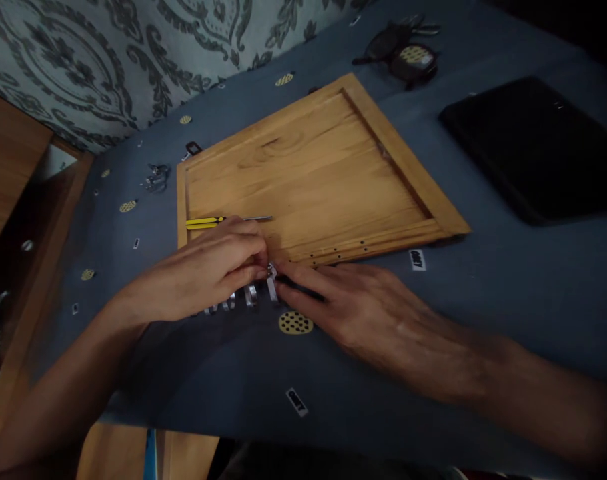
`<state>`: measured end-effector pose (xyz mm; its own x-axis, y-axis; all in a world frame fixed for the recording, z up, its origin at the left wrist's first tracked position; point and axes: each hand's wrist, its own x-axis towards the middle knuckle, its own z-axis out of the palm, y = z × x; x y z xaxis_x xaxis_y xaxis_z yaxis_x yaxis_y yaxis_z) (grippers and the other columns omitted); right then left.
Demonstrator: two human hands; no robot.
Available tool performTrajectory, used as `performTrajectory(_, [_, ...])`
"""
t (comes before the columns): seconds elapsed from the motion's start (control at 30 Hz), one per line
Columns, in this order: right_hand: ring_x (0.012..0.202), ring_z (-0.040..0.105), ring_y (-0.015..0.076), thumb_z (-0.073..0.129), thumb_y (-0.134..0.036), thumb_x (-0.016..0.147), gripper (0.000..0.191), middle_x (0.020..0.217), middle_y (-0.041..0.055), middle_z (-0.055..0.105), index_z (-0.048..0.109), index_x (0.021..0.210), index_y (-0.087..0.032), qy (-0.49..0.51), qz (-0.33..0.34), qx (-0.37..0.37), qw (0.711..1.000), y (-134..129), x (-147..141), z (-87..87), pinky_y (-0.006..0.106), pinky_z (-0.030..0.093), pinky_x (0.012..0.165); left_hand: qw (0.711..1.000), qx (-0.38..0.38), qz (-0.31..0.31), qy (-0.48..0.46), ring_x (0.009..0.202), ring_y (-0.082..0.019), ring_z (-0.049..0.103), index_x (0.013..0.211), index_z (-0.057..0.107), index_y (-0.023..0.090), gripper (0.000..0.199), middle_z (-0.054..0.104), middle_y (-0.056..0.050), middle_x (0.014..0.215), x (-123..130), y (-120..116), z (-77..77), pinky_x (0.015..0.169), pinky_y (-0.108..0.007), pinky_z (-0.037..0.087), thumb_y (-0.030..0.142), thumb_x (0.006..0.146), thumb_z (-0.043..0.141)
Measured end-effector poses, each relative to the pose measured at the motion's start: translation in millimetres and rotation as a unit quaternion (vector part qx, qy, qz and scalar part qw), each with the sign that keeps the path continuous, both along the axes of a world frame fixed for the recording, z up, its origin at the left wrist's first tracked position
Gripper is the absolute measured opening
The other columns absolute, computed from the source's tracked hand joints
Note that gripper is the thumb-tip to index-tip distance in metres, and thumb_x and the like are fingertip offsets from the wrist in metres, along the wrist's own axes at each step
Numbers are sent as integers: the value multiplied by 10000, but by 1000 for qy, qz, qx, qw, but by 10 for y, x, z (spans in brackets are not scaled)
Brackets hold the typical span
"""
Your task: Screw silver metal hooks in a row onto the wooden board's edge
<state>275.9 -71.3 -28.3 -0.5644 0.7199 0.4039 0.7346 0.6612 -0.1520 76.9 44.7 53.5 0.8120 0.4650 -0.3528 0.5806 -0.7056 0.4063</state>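
Observation:
A framed wooden panel (303,167) lies on the blue cloth, with small dark holes along its near edge. At that edge, my left hand (218,267) is closed in a pinch; whatever its fingertips hold is hidden. My right hand (363,307) has its thumb and index finger closed on a small silver metal hook (272,288) beside the panel's edge. Several similar metal hooks (251,295) are lined up to the left, partly behind my left hand. A screwdriver with a yellow and black handle (205,223) rests on the panel just beyond my left hand.
A small heap of metal pieces (157,177) lies left of the panel. Dark glasses (401,57) lie at the back, and a flat black device (538,150) is on the right. Patterned fabric (133,60) rises behind; a wooden cabinet edge (48,253) stands at the left.

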Motion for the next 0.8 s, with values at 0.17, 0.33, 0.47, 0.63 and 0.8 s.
performTrajectory(0.17, [795,684,200,497,28,833,462,1309,122,693,659,1235,-130,-10,1,-3,1000,4,-4,-9,338,547,616,1000,1,0,0,982,-189,562,876,616,179,209,601,-38,1008,10,-1,-10,846,-327,431,287,1009,496])
performTrajectory(0.33, [832,700,220,505,34,813,514,1360,107,676,648,1276,-138,-16,-5,-10,1000,-3,-14,3,368,580,631,1000,12,2,3,993,-201,564,887,625,179,223,603,-41,1022,28,-16,-10,845,-335,433,282,1017,475])
performTrajectory(0.47, [860,712,235,524,24,840,480,1354,115,677,650,1276,-130,-22,-4,-24,999,-2,-20,38,390,603,658,1000,23,3,4,988,-199,565,888,629,173,205,598,-41,1024,33,-40,-20,852,-346,432,258,1012,490])
performTrajectory(0.63, [841,714,242,561,14,833,452,1299,116,698,650,1255,-122,-11,4,-26,1000,7,-18,39,402,610,648,1000,27,1,1,981,-193,567,872,627,167,203,597,-40,1022,42,-56,-24,861,-347,430,242,1013,502])
performTrajectory(0.8, [825,713,229,567,5,832,445,1302,120,697,653,1249,-126,-15,3,-16,1000,5,-16,22,387,612,640,999,33,9,16,1012,-202,556,855,644,160,245,601,-45,1022,67,-70,-20,869,-350,441,265,1023,500])
